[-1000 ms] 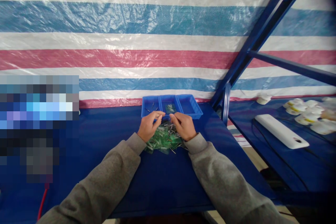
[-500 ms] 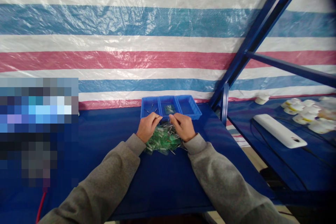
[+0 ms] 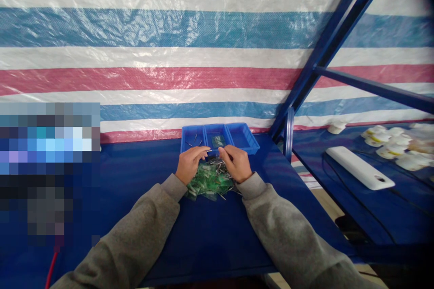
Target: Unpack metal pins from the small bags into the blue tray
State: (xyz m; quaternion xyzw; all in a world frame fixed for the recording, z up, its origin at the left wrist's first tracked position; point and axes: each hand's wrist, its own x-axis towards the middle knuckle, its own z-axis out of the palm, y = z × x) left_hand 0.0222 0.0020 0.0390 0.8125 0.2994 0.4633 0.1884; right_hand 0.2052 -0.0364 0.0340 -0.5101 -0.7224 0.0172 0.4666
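My left hand [image 3: 188, 163] and my right hand [image 3: 238, 162] face each other over the pile, both with fingers pinched. A thin light rod [image 3: 213, 150] spans the gap between their fingertips, one end in each hand; its exact kind is too small to tell. Below them lies a heap of clear greenish plastic pieces [image 3: 208, 181] with thin metal pins [image 3: 223, 168] among them, partly covered by my right hand. Just behind my hands stands a blue three-compartment tray [image 3: 252, 141]. A few thin pins lie in its left compartment and clear plastic pieces [image 3: 218, 141] in the middle one.
The blue table [image 3: 203, 239] extends around the heap. A striped plastic sheet [image 3: 169, 79] hangs behind it. To the right, a blue metal frame [image 3: 288, 133] rises beside another table with a white elongated device [image 3: 359, 167], black cables and several white round parts [image 3: 395, 144]. A blurred-out area covers the left.
The fingers of my left hand have shifted slightly, and the rod between both hands now shows more clearly. My right hand stays nearly in place. The view has moved a little.
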